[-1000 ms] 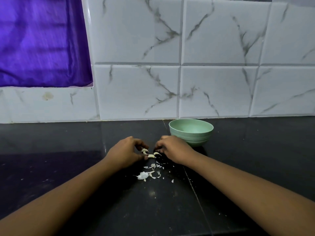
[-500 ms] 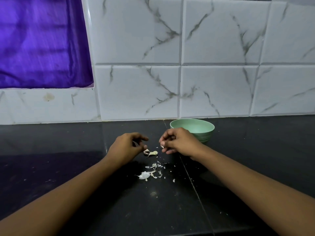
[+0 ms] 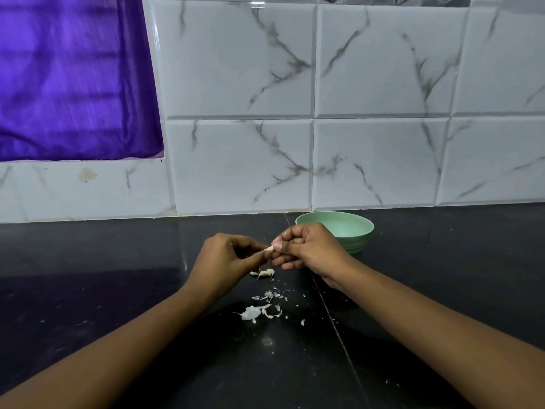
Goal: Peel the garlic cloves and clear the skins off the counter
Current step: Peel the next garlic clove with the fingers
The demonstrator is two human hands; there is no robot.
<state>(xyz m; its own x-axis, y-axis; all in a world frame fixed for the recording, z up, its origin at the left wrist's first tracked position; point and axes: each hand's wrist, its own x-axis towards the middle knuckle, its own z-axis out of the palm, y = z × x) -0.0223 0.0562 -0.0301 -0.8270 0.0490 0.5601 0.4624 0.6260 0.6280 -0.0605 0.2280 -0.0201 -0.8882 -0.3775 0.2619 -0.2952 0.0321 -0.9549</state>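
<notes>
1. Black glossy tabletop (image 3: 103,290) with a seam running through it. There's a white marble-look tiled wall (image 3: 241,160) behind and a purple cloth (image 3: 73,78) up in the left corner.
2. Both hands meet pretty much dead centre, and they look lifted a bit off the tabletop.
3. The left hand (image 3: 227,261) has its fingers (image 3: 247,242) curled in, and the tips pinch one end of a small garlic clove (image 3: 269,248).
4. The right hand (image 3: 309,249) grips the other end of that clove. Its thumb sits right on top of it and the other fingers are tucked under. So the clove is pinched between the two sets of fingertips, with only a little pale bit showing.
5. A second clove (image 3: 265,273) lies on the tabletop just on the near side of the hands, close to the left one. A bit of skin is curling off it.
6. The loose skins (image 3: 259,311) are scattered on the tabletop nearer the person, between the two forearms. It's mostly tiny white flakes, with one bigger papery piece at the near-left of the bunch.
7. A mint green bowl (image 3: 361,243) stands upright behind the right hand, which partly hides it, not far from the wall. Can't tell if anything is inside.
</notes>
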